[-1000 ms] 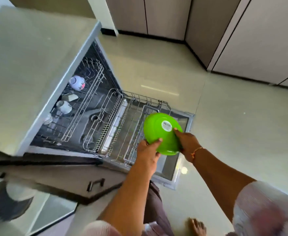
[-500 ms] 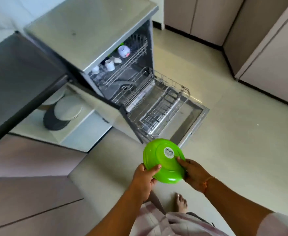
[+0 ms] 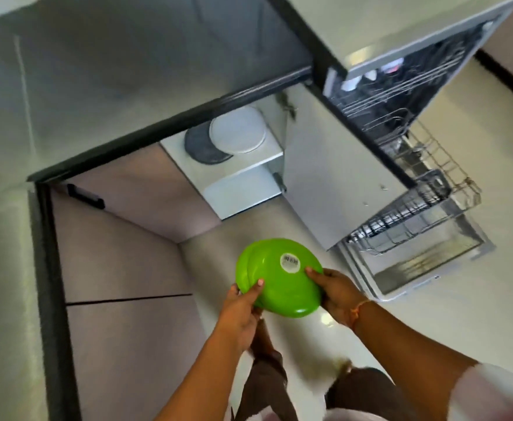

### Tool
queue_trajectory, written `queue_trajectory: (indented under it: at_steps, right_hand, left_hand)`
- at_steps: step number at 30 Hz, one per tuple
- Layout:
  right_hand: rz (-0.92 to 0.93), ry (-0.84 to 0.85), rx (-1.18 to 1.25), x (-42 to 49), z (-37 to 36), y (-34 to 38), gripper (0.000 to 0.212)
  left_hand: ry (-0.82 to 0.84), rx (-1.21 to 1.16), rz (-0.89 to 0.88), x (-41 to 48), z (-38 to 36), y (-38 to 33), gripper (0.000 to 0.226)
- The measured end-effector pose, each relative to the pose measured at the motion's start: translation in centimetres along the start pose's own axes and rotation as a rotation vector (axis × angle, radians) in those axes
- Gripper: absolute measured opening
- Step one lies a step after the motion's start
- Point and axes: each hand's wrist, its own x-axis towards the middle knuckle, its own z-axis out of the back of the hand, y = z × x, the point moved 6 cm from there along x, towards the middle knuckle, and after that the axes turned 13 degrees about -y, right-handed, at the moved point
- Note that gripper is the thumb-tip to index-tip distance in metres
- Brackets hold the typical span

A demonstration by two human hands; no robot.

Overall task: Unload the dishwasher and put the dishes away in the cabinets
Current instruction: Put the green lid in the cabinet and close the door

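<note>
Both hands hold a stack of green plates (image 3: 279,281), bottoms up, with a round white barcode sticker on top. My left hand (image 3: 243,308) grips the stack's left edge and my right hand (image 3: 337,293) grips its right edge, above the floor. The dishwasher (image 3: 401,95) stands open at the upper right, its lower rack (image 3: 413,217) pulled out over the lowered door; white cups sit in its upper rack. To the left of it an open cabinet (image 3: 249,165) has a white plate (image 3: 237,132) resting on a dark plate (image 3: 200,147) on its shelf.
The open cabinet door (image 3: 334,177) stands between the cabinet and the dishwasher. A grey countertop (image 3: 97,71) with a dark edge runs along the left and top. Closed lower cabinet fronts (image 3: 121,268) with a black handle line the left. My legs are below.
The view has swung left, away from the dishwasher and towards the open cabinet. The green plates stay gripped in both hands, now nearer the cabinet corner.
</note>
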Motion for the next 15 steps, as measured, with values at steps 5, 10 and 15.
queue_trajectory:
  at_steps: [5,10,15]
  right_hand:
    - [0.046,-0.031,-0.057,8.5,-7.7,1.3,0.043]
    - [0.090,-0.028,-0.092,22.1,-12.5,1.2,0.074]
    - [0.179,0.051,-0.131,37.5,-17.1,1.2,0.076]
  left_hand:
    - [-0.032,-0.066,-0.044,10.0,0.0,-4.4,0.020]
    - [-0.076,-0.076,-0.084,24.1,-1.3,-5.5,0.065]
    - [0.004,-0.135,-0.128,40.1,-4.6,-4.7,0.046]
